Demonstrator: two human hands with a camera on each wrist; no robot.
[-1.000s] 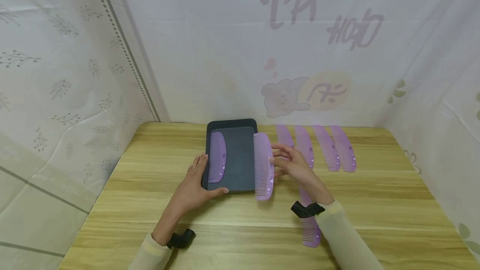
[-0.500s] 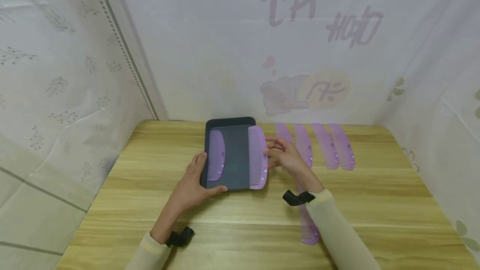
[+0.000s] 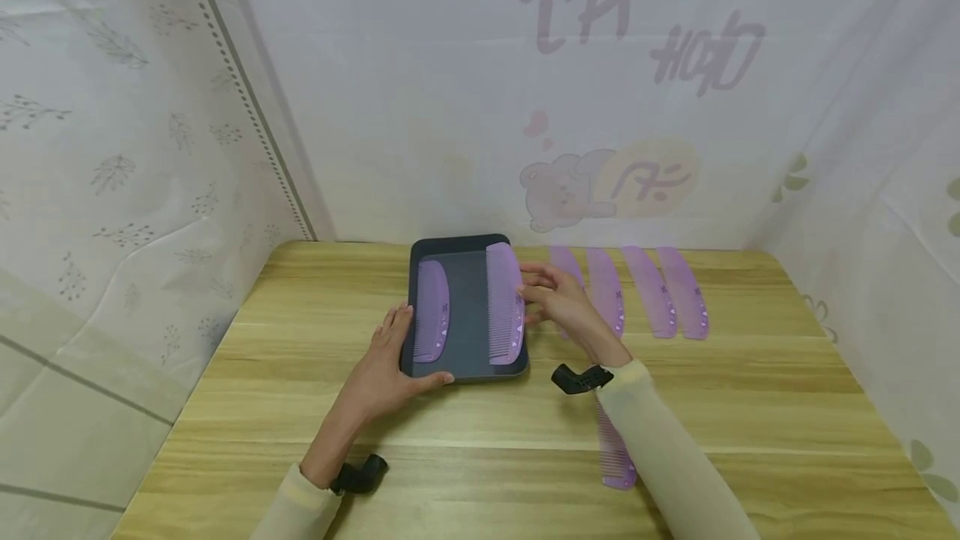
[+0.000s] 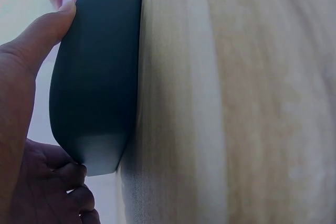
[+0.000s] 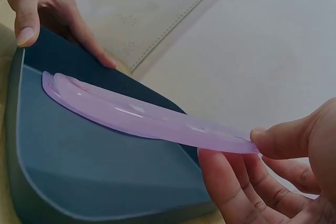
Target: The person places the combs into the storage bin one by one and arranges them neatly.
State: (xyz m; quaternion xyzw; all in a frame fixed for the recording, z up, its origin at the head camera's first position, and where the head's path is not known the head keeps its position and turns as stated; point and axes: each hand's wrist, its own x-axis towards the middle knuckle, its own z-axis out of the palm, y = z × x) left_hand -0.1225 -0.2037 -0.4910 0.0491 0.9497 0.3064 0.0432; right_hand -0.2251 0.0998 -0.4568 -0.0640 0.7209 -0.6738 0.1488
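A dark grey-blue tray (image 3: 468, 369) lies on the table with a purple comb (image 3: 431, 311) flat along its left side. My left hand (image 3: 382, 365) rests against the tray's near left corner, thumb over the near rim and fingers along the left wall. With its thumb and fingers, my right hand (image 3: 558, 298) pinches the spine of a second purple comb (image 3: 504, 307), held above the right half of the tray with teeth facing left. In the right wrist view this held comb (image 5: 157, 121) overlaps the one in the tray.
Several more purple combs (image 3: 682, 294) lie in a row on the wooden table (image 3: 750, 407) to the right. Another comb (image 3: 617, 452) lies nearer the front, partly hidden by the right forearm. Patterned cloth (image 3: 420, 107) hangs behind the table and at both sides.
My right hand has carried the pinched comb left and slightly away from me, from the tray's right edge to over its inside. The left hand and tray stay in place.
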